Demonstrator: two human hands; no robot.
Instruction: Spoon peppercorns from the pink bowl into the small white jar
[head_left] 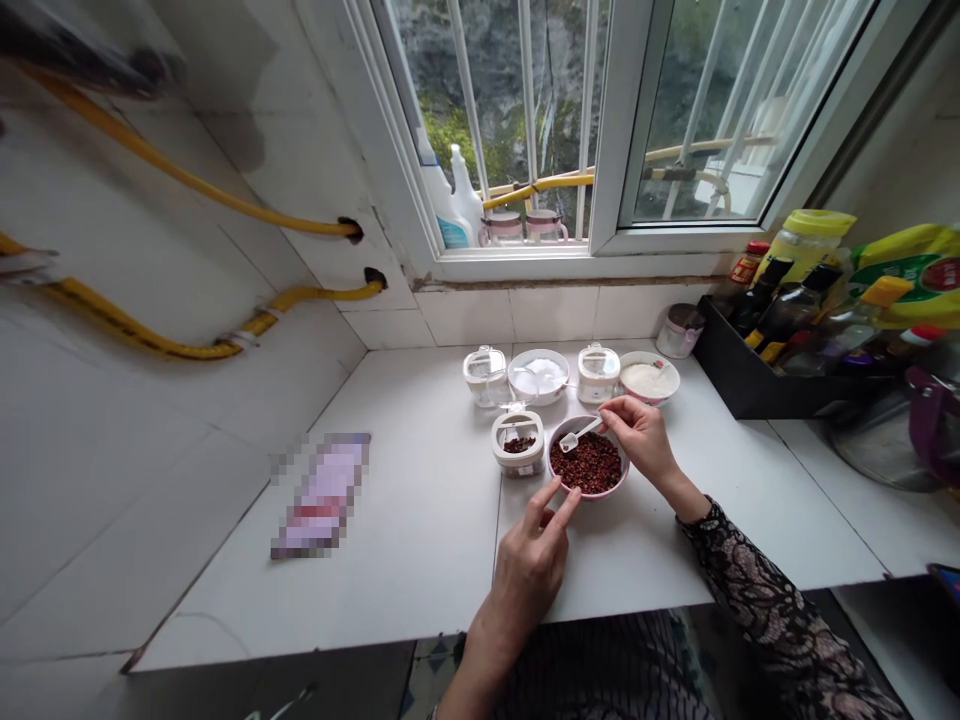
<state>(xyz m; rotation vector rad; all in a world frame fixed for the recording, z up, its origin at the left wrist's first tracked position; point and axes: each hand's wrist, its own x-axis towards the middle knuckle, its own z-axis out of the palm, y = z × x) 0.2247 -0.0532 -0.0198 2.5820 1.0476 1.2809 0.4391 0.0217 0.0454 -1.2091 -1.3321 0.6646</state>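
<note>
My right hand (637, 435) pinches the handle of a small white spoon (571, 441), its scoop just over a bowl (554, 478) of dark red peppercorns (589, 466). Two outstretched fingers of my left hand (529, 560) reach the near left rim of that bowl and seem to touch it; the hand holds nothing. Left of the bowl stands a seasoning jar (517, 455) with its clear lid raised and some of the same dark red bits inside. Behind are two more seasoning jars (484, 377), a bowl of white grains (540, 375) and a bowl of off-white grains (649, 378).
A black box (742, 375) of bottles stands at the right, beside a metal pot (877, 440) with a purple handle. At the left lies a blurred purple packet (322, 495). A lidded glass jar (679, 332) sits by the wall under the window; yellow hoses (187, 185) cross the left wall.
</note>
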